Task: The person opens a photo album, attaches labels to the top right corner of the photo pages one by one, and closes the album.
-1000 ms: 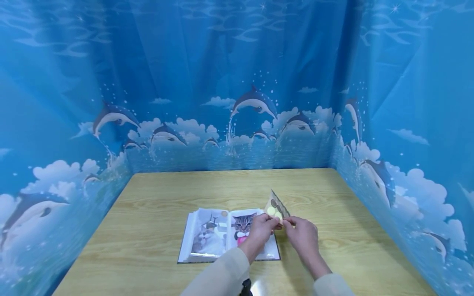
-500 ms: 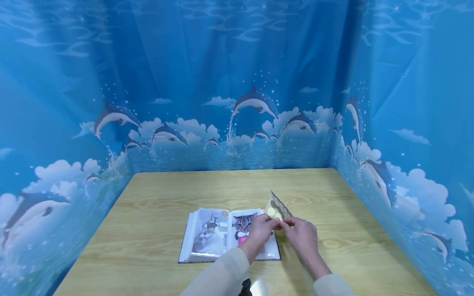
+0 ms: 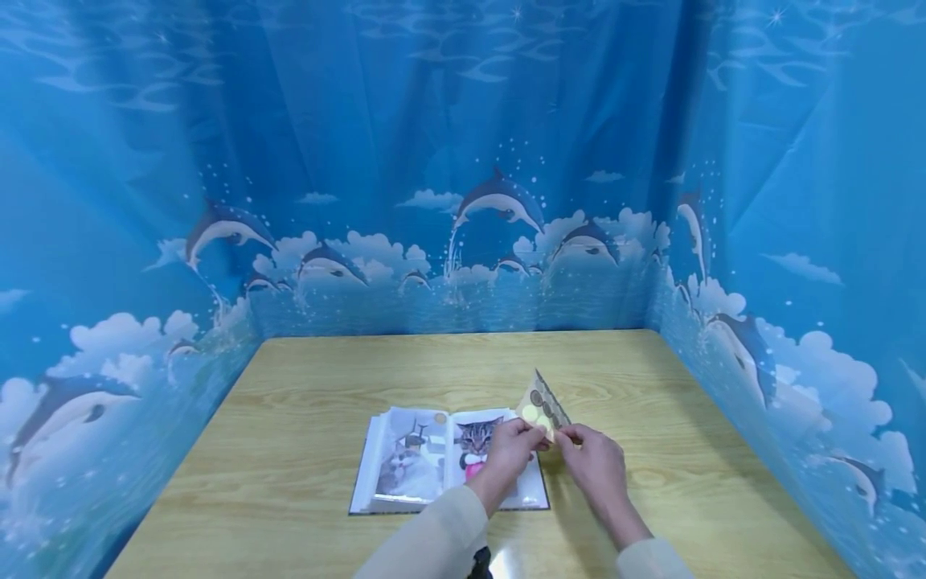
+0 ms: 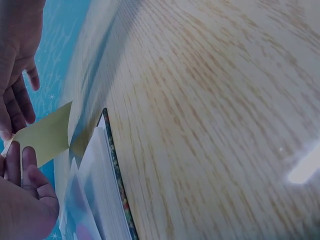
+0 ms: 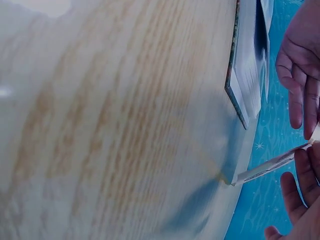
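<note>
My left hand (image 3: 506,454) pinches the lower left edge of a small tan sheet of round stickers (image 3: 537,406), with its fingertips close to those of my right hand (image 3: 596,466). Thumb and fingers of the right hand pinch the same sheet at its lower right corner. The sheet stands tilted and bent above the right side of an open photo album (image 3: 535,494). In the left wrist view, the plain yellowish back of the sheet (image 4: 47,132) faces the camera. My left forearm and hand partly hide a cat photo (image 3: 473,438) on the right page.
On the left page lies a photo of a pale cat (image 3: 405,470), with a small round tan sticker (image 3: 440,418) near its upper right corner. The wood-grain table (image 3: 318,378) extends around the album. A blue dolphin-print curtain (image 3: 362,161) encloses the back and sides.
The sheet bends a little inward, then straightens again. My right hand has shifted slightly to the right; the left hand stays nearly where it was. The album has not moved.
</note>
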Demonstrator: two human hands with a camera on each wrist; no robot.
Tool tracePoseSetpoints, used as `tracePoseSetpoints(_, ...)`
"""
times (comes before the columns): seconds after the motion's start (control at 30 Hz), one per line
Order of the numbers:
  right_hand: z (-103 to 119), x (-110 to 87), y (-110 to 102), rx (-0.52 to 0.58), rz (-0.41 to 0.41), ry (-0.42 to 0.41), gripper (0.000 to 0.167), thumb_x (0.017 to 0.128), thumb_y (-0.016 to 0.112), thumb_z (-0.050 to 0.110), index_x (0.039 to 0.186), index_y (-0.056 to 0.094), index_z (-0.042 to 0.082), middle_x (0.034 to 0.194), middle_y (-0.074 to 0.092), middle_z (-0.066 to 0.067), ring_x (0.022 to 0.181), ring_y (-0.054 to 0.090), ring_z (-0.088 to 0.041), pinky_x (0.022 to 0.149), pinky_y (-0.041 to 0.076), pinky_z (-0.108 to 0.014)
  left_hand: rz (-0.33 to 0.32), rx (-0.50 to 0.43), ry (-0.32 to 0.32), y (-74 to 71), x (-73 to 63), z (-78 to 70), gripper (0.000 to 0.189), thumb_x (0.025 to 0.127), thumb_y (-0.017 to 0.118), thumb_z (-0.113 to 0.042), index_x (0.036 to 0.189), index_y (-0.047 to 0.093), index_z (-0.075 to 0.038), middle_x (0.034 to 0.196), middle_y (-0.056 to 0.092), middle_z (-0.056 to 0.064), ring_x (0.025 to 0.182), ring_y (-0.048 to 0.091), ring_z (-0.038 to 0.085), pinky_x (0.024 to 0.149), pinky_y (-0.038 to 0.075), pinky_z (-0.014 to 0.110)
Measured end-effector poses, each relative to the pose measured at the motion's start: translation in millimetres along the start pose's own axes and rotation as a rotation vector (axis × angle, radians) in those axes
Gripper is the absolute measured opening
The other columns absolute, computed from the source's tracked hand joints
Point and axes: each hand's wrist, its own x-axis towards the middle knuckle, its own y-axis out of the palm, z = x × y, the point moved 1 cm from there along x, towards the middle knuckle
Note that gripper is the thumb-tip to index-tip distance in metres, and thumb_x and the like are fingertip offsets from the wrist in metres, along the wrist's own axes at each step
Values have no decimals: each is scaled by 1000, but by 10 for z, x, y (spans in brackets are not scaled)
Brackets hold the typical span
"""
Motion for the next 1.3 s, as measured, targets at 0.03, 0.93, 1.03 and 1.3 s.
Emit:
tracePoseSetpoints(0.03, -4, 5, -3, 10, 4, 10, 15, 89, 72, 23, 95, 76, 10, 97, 74, -12, 79, 65, -25, 69, 51, -41, -3, 1, -3, -1, -1, -4, 13, 93, 66, -11, 94, 69, 2, 79, 73, 10, 71, 67, 14, 60, 46, 24)
tracePoseSetpoints(0.93, -149, 42, -219, 262, -36, 309, 31, 98, 61, 28, 113, 70, 2, 105, 70, -13, 81, 60, -22, 68, 47, -32, -1, 59, -92, 7, -1, 45, 11, 93, 66, -13, 89, 68, -3, 78, 71, 4, 72, 67, 14, 73, 57, 34)
tracePoseSetpoints(1.03, -146, 34, -225, 275, -25, 311, 32, 98, 61, 28, 115, 69, 2, 107, 69, -14, 82, 61, -22, 67, 48, -31, 12, 47, -92, 66, -13, 44, 10, 92, 67, -11, 89, 68, -1, 77, 71, 5, 72, 68, 17, 71, 56, 35)
tracePoseSetpoints(1.3, -151, 56, -208, 242, -48, 272, 33, 97, 62, 29, 113, 70, 1, 110, 69, -18, 95, 62, -31, 75, 48, -39, 125, 105, -80, 169, -16, 8, 16, 93, 65, -8, 92, 69, 7, 80, 71, 15, 65, 66, 18, 67, 59, 33)
